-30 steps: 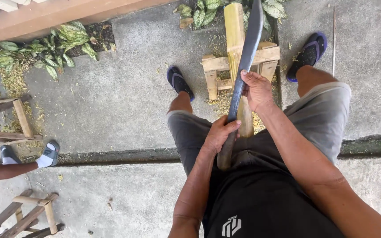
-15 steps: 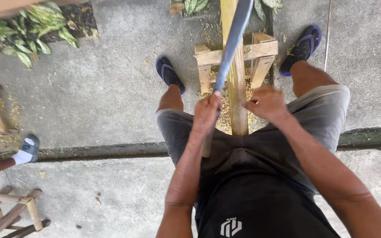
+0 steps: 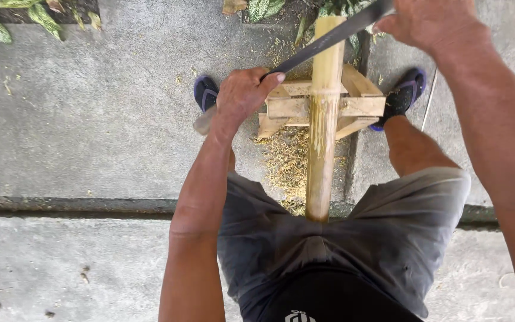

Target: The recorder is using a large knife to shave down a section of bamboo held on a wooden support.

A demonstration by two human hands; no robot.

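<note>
1. bamboo pole (image 3: 322, 125): a long yellow-green pole runs away from me between my legs, resting on a small wooden stand (image 3: 353, 101) on the grey concrete ground (image 3: 90, 119).
2. long knife (image 3: 329, 39): a dark blade lies slantwise across the far part of the pole, touching its top.
3. my left hand (image 3: 242, 95) is closed tight around the knife's handle, left of the pole, with the pale handle end sticking out below my fist.
4. my right hand (image 3: 430, 24) is at the blade's far end, at the top right of the view; its fingers curl over the blade tip, pressing on it.
5. pale shavings (image 3: 284, 164) lie scattered on the ground under the pole, just beside the stand.
6. my feet in dark sandals (image 3: 403, 98) are planted either side of the stand.
7. green leaves (image 3: 7, 18) lie along the far edge of the concrete.
8. a crack-like seam (image 3: 90, 206) crosses the ground beneath my knees.
</note>
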